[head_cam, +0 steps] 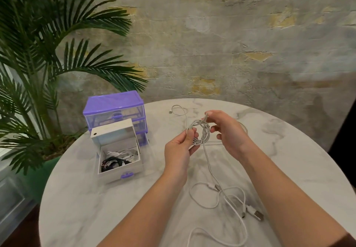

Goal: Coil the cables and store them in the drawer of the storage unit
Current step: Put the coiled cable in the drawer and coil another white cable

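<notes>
- Pulled-out white plastic drawer with purple handle (pixel 119 163) sits on round marble-look table (pixel 81 198), holds coiled black and white cables (pixel 115 161).
- Behind it: purple-framed clear storage unit (pixel 113 110).
- Left hand (pixel 181 148) and right hand (pixel 227 131) pinch half-coiled white cable (pixel 198 131) above table.
- No readable labels.

Both hands raised, pinching a coil.
The left hand (pixel 181 146) holds the coil (pixel 198 133) between thumb and curled fingers at its lower left side. The right hand (pixel 225 131) pinches the top of it with thumb and forefinger, other fingers loosely bent. Both forearms are bare and reach forward.
</notes>
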`<state>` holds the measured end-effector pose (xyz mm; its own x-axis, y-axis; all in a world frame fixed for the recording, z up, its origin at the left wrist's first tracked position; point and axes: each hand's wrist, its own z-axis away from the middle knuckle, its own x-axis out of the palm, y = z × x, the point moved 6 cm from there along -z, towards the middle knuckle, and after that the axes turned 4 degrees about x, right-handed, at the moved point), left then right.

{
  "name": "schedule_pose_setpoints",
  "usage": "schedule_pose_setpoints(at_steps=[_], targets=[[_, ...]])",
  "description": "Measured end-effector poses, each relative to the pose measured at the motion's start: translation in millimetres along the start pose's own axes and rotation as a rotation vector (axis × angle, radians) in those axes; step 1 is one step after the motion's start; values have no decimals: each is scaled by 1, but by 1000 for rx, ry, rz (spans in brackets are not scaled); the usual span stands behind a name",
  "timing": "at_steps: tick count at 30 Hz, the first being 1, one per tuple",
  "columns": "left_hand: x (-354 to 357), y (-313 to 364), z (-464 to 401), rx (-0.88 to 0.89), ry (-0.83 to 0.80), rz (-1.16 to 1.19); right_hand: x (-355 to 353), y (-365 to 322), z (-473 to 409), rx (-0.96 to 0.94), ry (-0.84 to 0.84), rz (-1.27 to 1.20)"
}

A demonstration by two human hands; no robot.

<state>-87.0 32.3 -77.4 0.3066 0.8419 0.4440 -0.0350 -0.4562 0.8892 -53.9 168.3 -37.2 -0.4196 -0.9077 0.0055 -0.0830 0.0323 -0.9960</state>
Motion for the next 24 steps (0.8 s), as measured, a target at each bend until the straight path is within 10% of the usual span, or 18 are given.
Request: schedule_pose_setpoints(at_steps=[24], targets=[[1, 3, -1, -92, -17, 135, 23, 6, 19, -84, -69, 264]])
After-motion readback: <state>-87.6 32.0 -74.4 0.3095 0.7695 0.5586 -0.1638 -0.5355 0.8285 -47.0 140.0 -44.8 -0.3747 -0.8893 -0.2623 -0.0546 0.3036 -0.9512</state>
